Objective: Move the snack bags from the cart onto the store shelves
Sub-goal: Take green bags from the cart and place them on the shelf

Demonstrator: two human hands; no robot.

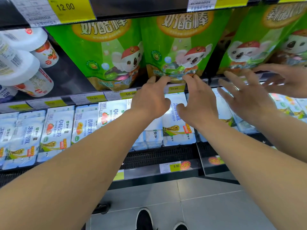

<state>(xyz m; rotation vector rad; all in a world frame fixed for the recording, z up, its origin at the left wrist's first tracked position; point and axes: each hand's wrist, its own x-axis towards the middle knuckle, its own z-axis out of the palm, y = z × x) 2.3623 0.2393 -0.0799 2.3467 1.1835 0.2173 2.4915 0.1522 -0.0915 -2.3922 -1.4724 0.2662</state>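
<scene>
Both of the person's hands reach to the middle green bag (176,47), a koala-printed snack bag standing upright on the shelf (196,81). The left hand (151,97) touches the bag's bottom left corner with its fingertips, fingers lightly bent, its grip apart and clamped on nothing. The right hand (199,103) meets the bag's bottom edge toward the right, fingers spread and mostly straight, its grip apart as well.

Just left of the middle green bag stands a second green bag (103,52), its side touching it. To the right of the middle bag, past a dark gap, leans a third green bag (259,39), with another partly hidden behind it. Two more hands (249,97), blurred, are spread open below and in front of that third bag.

Far left of the middle bag, white yogurt bottles (25,63) lie stacked on the same shelf. Below the middle bag, on the next shelf down, sit rows of pale blue yogurt packs (56,130). Yellow price tags (176,88) line the shelf edge directly beneath the bag. Below, on the grey tile floor (207,205), black shoes (144,218) show.
</scene>
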